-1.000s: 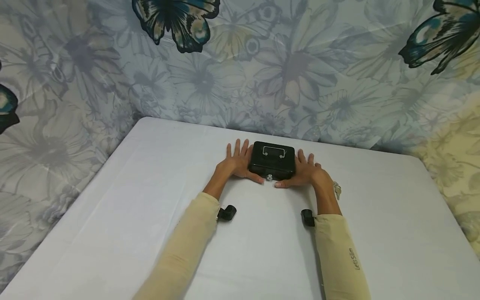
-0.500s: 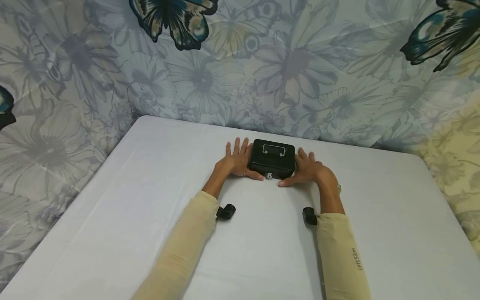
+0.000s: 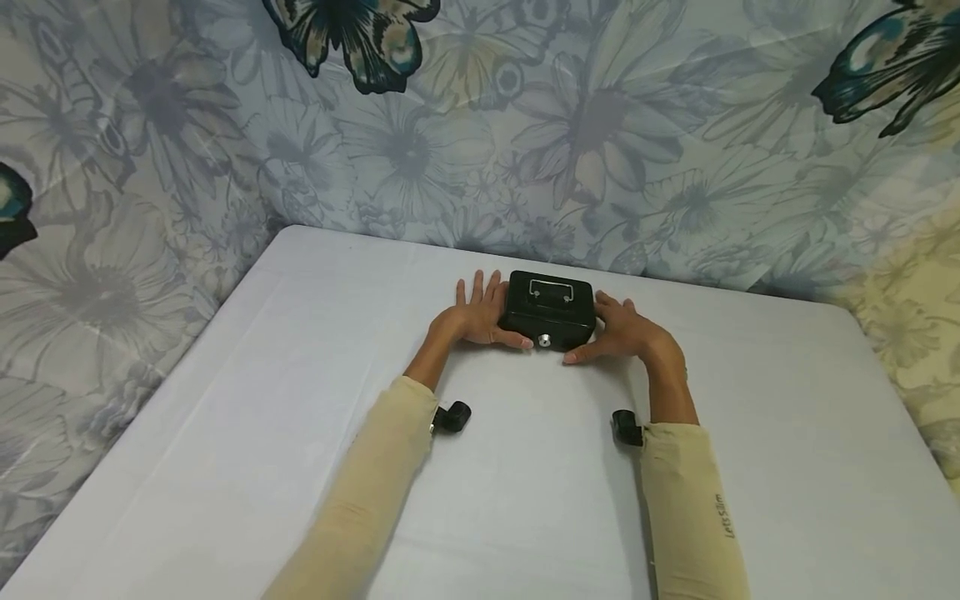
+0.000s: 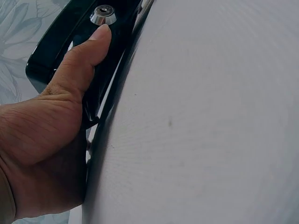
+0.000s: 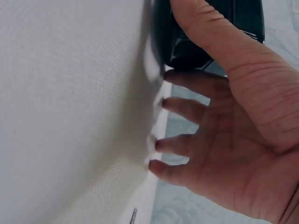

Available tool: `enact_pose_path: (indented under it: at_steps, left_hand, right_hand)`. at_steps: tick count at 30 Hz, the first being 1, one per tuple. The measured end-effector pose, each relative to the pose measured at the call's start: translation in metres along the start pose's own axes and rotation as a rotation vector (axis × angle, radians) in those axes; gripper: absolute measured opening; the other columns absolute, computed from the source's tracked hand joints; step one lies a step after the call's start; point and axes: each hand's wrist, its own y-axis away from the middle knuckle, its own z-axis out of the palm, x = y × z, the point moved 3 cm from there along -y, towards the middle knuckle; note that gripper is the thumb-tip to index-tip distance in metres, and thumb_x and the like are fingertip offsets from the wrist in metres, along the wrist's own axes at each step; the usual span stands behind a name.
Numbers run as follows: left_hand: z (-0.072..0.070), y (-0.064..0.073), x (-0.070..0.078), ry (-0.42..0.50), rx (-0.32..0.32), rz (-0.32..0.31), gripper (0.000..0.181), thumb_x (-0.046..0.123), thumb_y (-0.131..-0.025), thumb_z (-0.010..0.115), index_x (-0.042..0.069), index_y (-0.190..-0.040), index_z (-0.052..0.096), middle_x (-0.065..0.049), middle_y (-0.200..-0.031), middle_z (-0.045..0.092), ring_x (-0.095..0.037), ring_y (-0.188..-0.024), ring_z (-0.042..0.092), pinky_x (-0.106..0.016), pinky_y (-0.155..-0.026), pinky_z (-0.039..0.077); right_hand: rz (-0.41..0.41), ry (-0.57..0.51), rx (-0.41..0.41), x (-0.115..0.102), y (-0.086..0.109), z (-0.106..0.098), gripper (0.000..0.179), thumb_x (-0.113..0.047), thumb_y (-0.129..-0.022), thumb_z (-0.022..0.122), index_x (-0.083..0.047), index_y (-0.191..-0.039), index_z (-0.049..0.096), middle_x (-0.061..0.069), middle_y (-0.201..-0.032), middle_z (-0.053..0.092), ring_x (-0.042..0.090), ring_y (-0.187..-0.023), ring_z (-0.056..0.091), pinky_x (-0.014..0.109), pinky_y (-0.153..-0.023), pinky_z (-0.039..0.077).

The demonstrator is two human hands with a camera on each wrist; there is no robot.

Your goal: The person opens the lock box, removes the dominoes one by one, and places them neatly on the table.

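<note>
A black cash box (image 3: 548, 310) with a wire handle (image 3: 551, 290) on its closed lid sits near the table's far edge. Its silver key lock (image 4: 103, 15) faces the person. My left hand (image 3: 480, 317) lies along the box's left side, fingers straight and spread, thumb reaching across the front to just below the lock. On the other side, my right hand (image 3: 621, 330) is at the right end of the box, its thumb in front. In the right wrist view its fingertips (image 5: 170, 76) meet the white tabletop, the index right beside the box's corner.
The white-covered table (image 3: 262, 375) fills the lower view, with a butterfly-and-flower cloth (image 3: 405, 167) hung behind and beside it. A thin metal piece (image 5: 133, 216) lies near the right hand. Small black wrist cameras (image 3: 453, 417) jut inward from both sleeves.
My right hand has shifted slightly right, its thumb farther from the lock. The keys seen earlier beside the right wrist are now hidden behind it. The left hand stays put against the box.
</note>
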Motion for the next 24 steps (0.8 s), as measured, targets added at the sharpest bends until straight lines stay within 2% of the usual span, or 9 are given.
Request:
enact_pose_path:
  at_steps: [10,14,19,24]
  left_hand:
    - [-0.0031,0.0030,-0.0040,0.064,-0.011,0.046,0.117,0.068,-0.095,0.055,0.008,-0.167,-0.016,-0.011,-0.174,-0.028,-0.037,-0.159,-0.032,-0.061,-0.128,-0.020]
    - [-0.0042,0.0035,-0.0053,0.076,-0.015,0.057,0.118,0.071,-0.095,0.055,0.009,-0.166,-0.016,-0.010,-0.174,-0.029,-0.036,-0.159,-0.033,-0.061,-0.128,-0.021]
    - [-0.0028,0.0028,-0.0064,0.088,-0.004,0.067,0.118,0.070,-0.095,0.055,0.008,-0.166,-0.016,-0.009,-0.174,-0.029,-0.036,-0.158,-0.033,-0.060,-0.127,-0.022]
    - [-0.0025,0.0034,-0.0064,0.117,0.004,0.070,0.119,0.070,-0.095,0.056,0.008,-0.166,-0.016,-0.009,-0.174,-0.030,-0.034,-0.157,-0.036,-0.059,-0.126,-0.025]
  right_hand:
    - [-0.030,-0.003,-0.013,0.0031,-0.0003,-0.0002,0.119,-0.060,-0.084,0.081,-0.008,-0.168,0.016,0.025,-0.175,0.001,0.064,-0.155,-0.011,0.085,-0.117,0.010]
    - [-0.059,-0.032,-0.005,0.0031,-0.0017,-0.0002,0.118,-0.057,-0.085,0.082,-0.010,-0.169,0.015,0.023,-0.176,0.007,0.063,-0.156,-0.010,0.083,-0.118,0.011]
    - [-0.050,-0.063,0.013,0.0036,-0.0030,-0.0027,0.120,-0.055,-0.080,0.087,-0.014,-0.169,0.017,0.025,-0.173,0.021,0.058,-0.159,-0.004,0.080,-0.120,0.016]
    - [-0.024,-0.072,0.020,0.0043,-0.0041,-0.0040,0.122,-0.055,-0.078,0.089,-0.016,-0.169,0.018,0.028,-0.171,0.022,0.057,-0.160,0.000,0.078,-0.121,0.018]
